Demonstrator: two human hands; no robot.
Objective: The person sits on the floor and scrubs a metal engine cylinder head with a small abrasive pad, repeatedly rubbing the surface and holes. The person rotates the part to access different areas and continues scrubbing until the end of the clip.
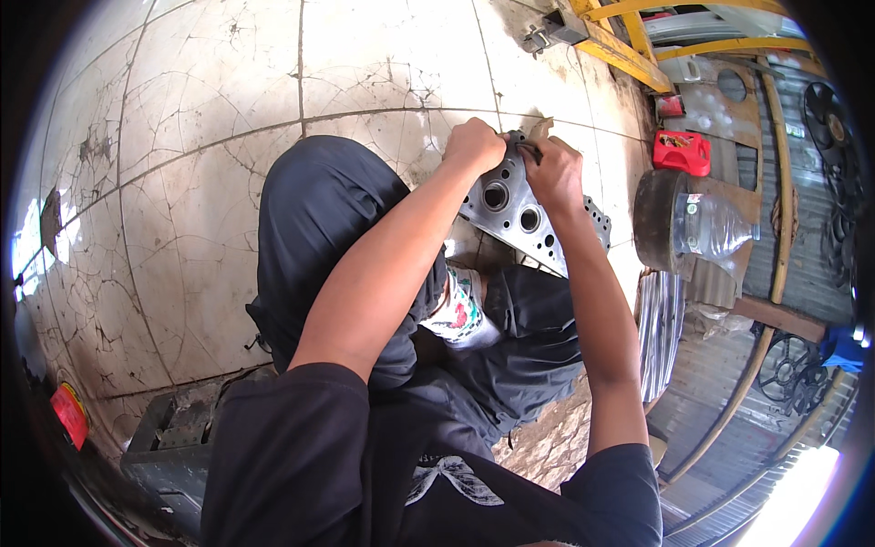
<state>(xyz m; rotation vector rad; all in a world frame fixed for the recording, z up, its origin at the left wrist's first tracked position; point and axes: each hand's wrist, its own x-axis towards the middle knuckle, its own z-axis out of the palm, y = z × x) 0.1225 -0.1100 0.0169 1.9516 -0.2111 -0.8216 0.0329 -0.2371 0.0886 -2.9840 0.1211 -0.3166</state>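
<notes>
A grey metal cylinder head [512, 202] with round openings and bolt holes lies tilted between my legs, its flat machined face toward me. My left hand [476, 146] is closed at its far left edge, fingers curled against the metal and partly hidden. On the far right side, my right hand [553, 171] is closed, thumb and fingers pinched around a small dark thing I cannot make out, close to the metal face. A brownish scrap [541, 128] shows just beyond the right hand. My right forearm covers part of the casting's right side.
Cracked pale floor tiles [210, 228] spread to the left. At the right are a red jug [682, 153], a clear plastic bottle [715, 226] and a dark round drum [653, 219]. A yellow metal frame [624, 55] stands far right. A dark grey case [164, 447] sits behind me at left.
</notes>
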